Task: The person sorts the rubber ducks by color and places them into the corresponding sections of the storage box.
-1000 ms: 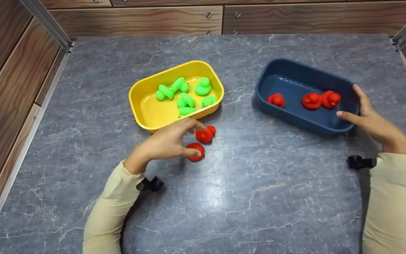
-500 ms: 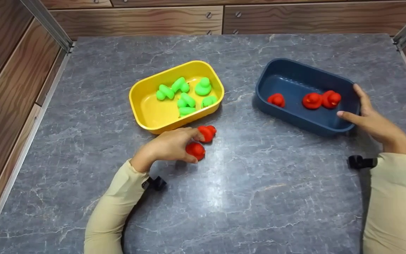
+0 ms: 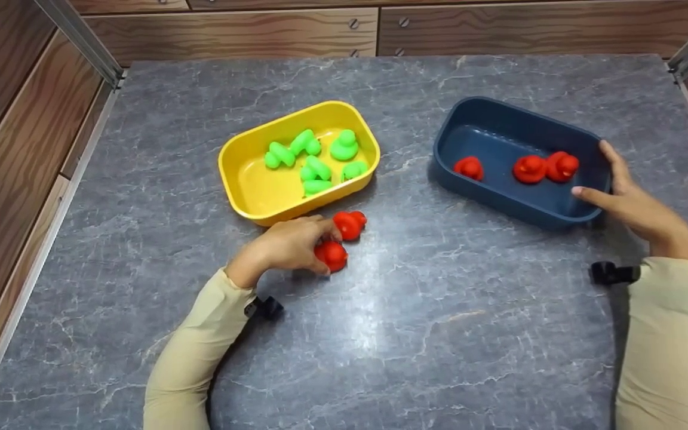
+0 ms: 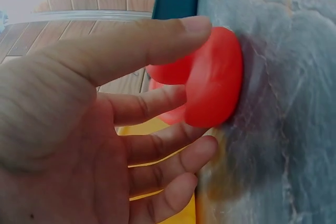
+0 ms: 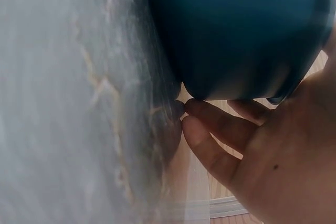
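Note:
On the table in front of the yellow bin, my left hand [image 3: 293, 245] has its thumb and fingers around a red rubber duck [image 3: 334, 257]. The left wrist view shows the thumb on one side of that duck [image 4: 216, 80] and fingers on the other. Just behind it is a second red duck [image 3: 350, 225], close to the fingertips. My right hand [image 3: 639, 209] grips the right end of the dark blue bin [image 3: 499, 200], thumb over the rim and fingers along the outer wall. Three red ducks [image 3: 529, 169] lie in that bin.
The yellow bin [image 3: 248, 206] stands left of the blue one and holds several green ducks [image 3: 344, 146]. Wood-patterned walls [image 3: 230, 36] border the grey marbled table [image 3: 439, 334] at the back and sides.
My left hand has moved slightly right and toward me, and its thumb and fingers have closed around the nearer red duck, which has tipped a little. The right hand stays on the blue bin.

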Demonstrator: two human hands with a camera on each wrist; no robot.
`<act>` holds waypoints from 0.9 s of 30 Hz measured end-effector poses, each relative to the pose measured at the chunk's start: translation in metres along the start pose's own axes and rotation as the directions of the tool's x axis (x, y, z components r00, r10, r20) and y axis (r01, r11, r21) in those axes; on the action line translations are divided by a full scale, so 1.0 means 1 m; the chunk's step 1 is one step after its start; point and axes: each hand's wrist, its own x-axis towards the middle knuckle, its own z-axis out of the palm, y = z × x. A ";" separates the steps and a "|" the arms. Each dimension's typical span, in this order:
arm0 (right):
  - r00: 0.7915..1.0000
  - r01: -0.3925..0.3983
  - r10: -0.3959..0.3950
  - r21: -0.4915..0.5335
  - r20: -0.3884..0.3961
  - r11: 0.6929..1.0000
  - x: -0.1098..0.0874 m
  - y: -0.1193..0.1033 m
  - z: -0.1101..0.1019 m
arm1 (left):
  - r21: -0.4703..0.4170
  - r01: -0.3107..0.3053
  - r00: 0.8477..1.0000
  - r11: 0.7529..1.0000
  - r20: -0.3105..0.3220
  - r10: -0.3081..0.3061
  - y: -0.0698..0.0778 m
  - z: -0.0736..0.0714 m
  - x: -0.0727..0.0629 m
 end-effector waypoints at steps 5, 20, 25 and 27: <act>1.000 -0.003 0.003 0.012 0.007 1.000 0.000 0.000 0.001 | 0.013 0.008 1.000 1.000 0.001 -0.008 -0.002 0.002 0.001; 1.000 0.024 -0.024 -0.006 0.009 1.000 0.000 -0.001 0.001 | 0.018 -0.027 0.999 0.999 -0.027 0.028 0.000 -0.001 -0.002; 1.000 0.018 -0.018 -0.009 0.007 1.000 0.001 0.000 0.001 | 0.028 -0.049 0.999 0.998 -0.012 0.049 0.003 0.001 -0.001; 1.000 0.009 -0.009 -0.012 0.004 1.000 0.001 -0.001 0.001 | 0.033 -0.052 0.999 0.998 0.006 0.052 0.005 0.003 0.000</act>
